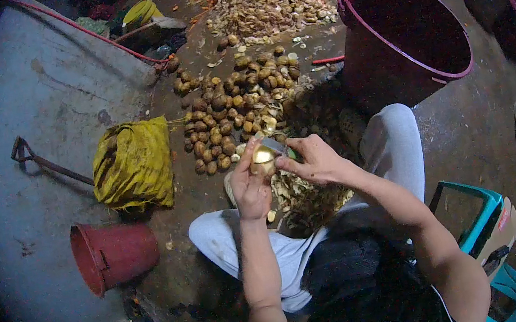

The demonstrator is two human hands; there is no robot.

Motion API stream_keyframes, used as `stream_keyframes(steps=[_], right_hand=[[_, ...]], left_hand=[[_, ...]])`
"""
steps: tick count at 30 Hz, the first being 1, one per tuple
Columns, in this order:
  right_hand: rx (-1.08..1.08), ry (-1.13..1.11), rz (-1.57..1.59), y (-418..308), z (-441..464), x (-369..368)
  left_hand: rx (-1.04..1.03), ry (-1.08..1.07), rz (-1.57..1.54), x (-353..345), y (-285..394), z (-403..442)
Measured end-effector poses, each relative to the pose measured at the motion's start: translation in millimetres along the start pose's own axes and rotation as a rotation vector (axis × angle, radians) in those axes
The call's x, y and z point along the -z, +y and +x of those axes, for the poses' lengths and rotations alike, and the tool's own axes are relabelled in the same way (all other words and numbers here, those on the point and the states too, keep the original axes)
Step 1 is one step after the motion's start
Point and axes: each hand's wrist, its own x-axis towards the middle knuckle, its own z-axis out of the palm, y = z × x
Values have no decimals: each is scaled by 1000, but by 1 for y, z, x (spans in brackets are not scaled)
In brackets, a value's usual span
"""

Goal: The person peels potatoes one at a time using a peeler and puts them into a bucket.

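My left hand [252,186] is wrapped round a partly peeled, pale yellow root vegetable [263,158], held up above the floor between my knees. On its right, my right hand [312,159] grips a wide-bladed peeling tool [274,145], its grey blade against the vegetable's upper side. Part of the handle is hidden by my fingers. Just beyond my hands lies a heap of brown unpeeled round vegetables [219,104]. Below my hands, pale peelings [295,198] cover the floor between my legs.
A large dark red tub [383,75] stands at the upper right. To the left are a yellow sack [133,166] and a tipped red bucket [124,253]. More peelings [258,6] are piled at the back. A teal chair [481,223] is at the right.
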Motion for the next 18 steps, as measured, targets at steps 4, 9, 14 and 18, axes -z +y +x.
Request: stream_keyframes(steps=[4,9,14,18], right_hand=[[-45,-20,-132,-2,1,3],[-19,1,-91,-1,1,5],[134,17,-183,6,1,2],[154,42,-204,3,-1,3]], left_hand=[[-12,-39,-6,-3,2,-2],[-110,-6,254,1,7,-1],[-90,-56,271,6,6,-3],[-58,-81,208,6,6,-4]])
